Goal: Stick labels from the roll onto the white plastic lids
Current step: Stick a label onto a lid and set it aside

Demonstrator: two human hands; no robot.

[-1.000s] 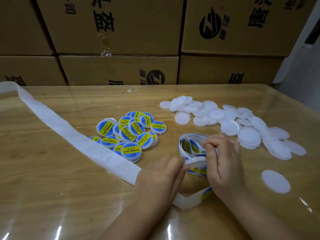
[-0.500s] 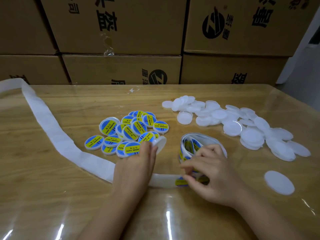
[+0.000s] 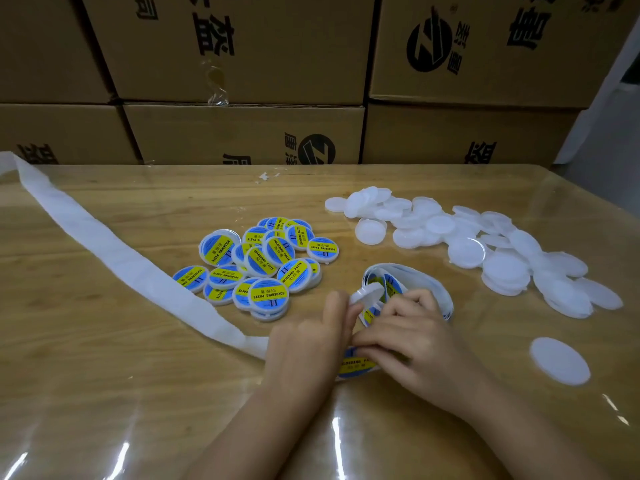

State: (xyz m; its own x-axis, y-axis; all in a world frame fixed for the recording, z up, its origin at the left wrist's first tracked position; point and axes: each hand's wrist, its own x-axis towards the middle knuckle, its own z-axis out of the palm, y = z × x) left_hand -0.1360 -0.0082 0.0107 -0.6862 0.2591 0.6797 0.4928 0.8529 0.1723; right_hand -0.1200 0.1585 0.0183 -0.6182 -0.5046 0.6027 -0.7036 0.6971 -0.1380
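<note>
Several cardboard boxes [image 3: 242,133] stand closed behind the table [image 3: 104,375], their contents hidden. The left hand [image 3: 308,344] holds one bare white lid [image 3: 367,293] at its fingertips, tilted, just beside the label roll [image 3: 412,278]. The right hand [image 3: 419,344], fingers curled, pinches a blue-and-yellow label [image 3: 356,364] on the backing strip [image 3: 114,258]. Labelled lids [image 3: 263,261] lie heaped left of the roll. Plain lids [image 3: 485,247] spread to its right, and a lone lid [image 3: 559,365] lies apart.

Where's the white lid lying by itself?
In the head view, the lone lid lies flat on the table, right of the right hand and nearer than the pile of plain lids.
</note>
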